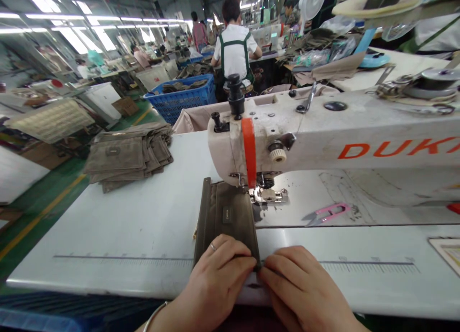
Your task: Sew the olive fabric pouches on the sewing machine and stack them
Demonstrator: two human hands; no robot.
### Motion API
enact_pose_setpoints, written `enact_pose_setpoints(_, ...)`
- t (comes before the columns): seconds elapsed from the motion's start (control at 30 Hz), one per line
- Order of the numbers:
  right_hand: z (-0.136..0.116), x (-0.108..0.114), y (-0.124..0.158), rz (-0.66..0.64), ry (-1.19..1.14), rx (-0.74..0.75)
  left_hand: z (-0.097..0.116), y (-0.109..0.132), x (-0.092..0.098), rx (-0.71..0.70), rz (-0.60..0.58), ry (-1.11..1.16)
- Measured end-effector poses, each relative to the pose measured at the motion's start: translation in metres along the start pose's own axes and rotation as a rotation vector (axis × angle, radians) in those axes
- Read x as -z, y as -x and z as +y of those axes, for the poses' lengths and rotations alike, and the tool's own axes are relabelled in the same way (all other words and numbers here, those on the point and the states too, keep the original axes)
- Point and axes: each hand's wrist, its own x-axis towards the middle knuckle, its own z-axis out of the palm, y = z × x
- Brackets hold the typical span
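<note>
An olive-green fabric piece (224, 217) with a small label lies flat on the white sewing table (143, 226), its far edge under the presser foot (268, 194) of a white sewing machine (341, 140). My left hand (219, 269), a ring on one finger, presses on the near end of the fabric with its fingers curled. My right hand (298, 279) pinches the fabric's near right corner, fingertips touching those of the left hand.
A stack of similar olive fabric pieces (129, 154) lies at the table's far left. Pink thread snips (328, 212) rest right of the needle. A blue crate (183, 99) and a seated person in a white shirt (235, 47) are beyond the machine.
</note>
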Motion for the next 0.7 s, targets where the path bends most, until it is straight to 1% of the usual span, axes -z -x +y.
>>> enact_pose_setpoints(0.1, 0.000, 0.001, -0.002, 0.010, -0.044, -0.020, 0.000, -0.002, 0.000, 0.025, -0.034, -0.009)
enact_pose_setpoints(0.23, -0.005, 0.009, -0.005, 0.024, -0.155, -0.056, 0.003, -0.008, 0.004, 0.080, -0.114, -0.041)
enact_pose_setpoints(0.3, -0.003, 0.015, -0.003, 0.025, -0.179, -0.077, 0.006, -0.010, 0.008, 0.058, -0.190, -0.135)
enact_pose_setpoints(0.33, 0.001, 0.020, -0.001, 0.021, -0.151, -0.089, 0.008, -0.012, 0.010, 0.019, -0.249, -0.192)
enact_pose_setpoints(0.4, 0.017, 0.030, 0.005, 0.009, 0.002, -0.107, 0.009, -0.015, 0.015, -0.085, -0.381, -0.296)
enact_pose_setpoints(0.43, 0.029, 0.037, 0.010, 0.007, 0.128, -0.126, 0.010, -0.017, 0.017, -0.131, -0.434, -0.331)
enact_pose_setpoints(0.47, 0.042, 0.043, 0.015, -0.010, 0.252, -0.152, 0.009, -0.020, 0.019, -0.150, -0.463, -0.353)
enact_pose_setpoints(0.53, 0.072, 0.055, 0.027, -0.044, 0.441, -0.201, 0.006, -0.027, 0.025, -0.125, -0.469, -0.308)
enact_pose_setpoints(0.6, 0.097, 0.064, 0.037, -0.097, 0.545, -0.213, 0.003, -0.036, 0.031, -0.075, -0.447, -0.211)
enact_pose_setpoints(0.67, 0.112, 0.070, 0.044, -0.164, 0.583, -0.200, 0.000, -0.043, 0.037, -0.021, -0.406, -0.097)
enact_pose_setpoints(0.7, 0.115, 0.071, 0.045, -0.184, 0.586, -0.199, -0.001, -0.045, 0.040, 0.012, -0.375, -0.029)
